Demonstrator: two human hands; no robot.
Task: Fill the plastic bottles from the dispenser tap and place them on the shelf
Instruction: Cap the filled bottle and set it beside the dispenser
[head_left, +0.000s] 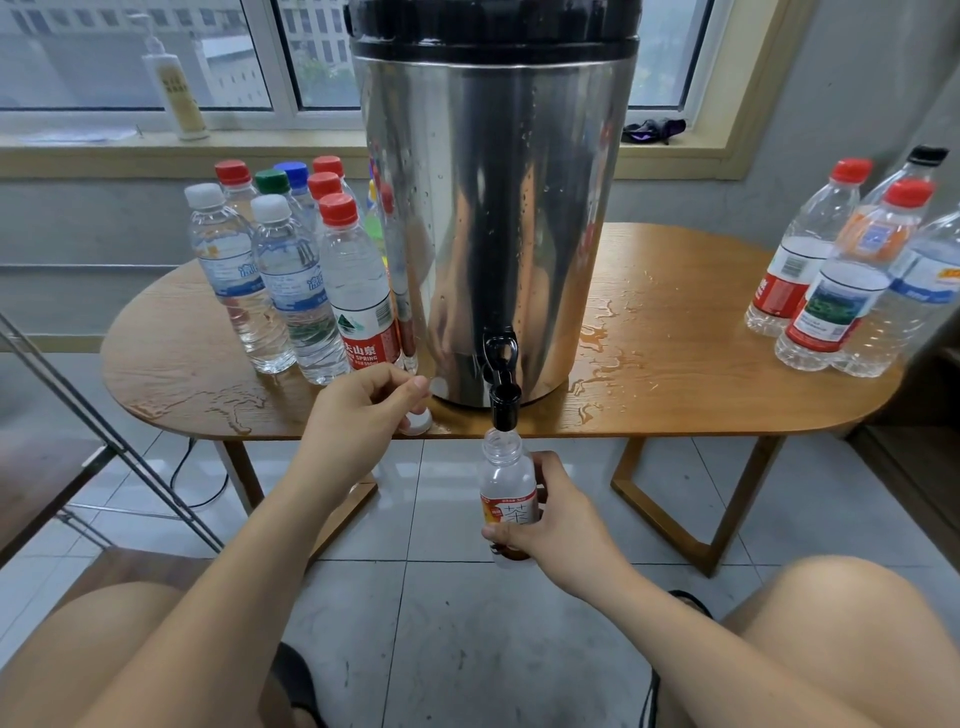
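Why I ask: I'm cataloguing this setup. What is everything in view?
dispenser: one, steel with black lid, table centre
tap: one, black, dispenser's lower front
table: one, wooden, wet patches
left bottles: at least eight, clear, red, white, green, blue caps, left of dispenser
right bottles: four, clear, table's right end
held bottle: one, clear, uncapped, under tap
white cap: one, table's front edge
pump bottle: one, pale, windowsill
left hand: curled, at white cap
right hand: grips held bottle

Light: bright, diffuse daylight from window (156, 52), top of frame.
Glare: streaks on steel dispenser (493, 208).
Distortion: wide-angle bending at edges.
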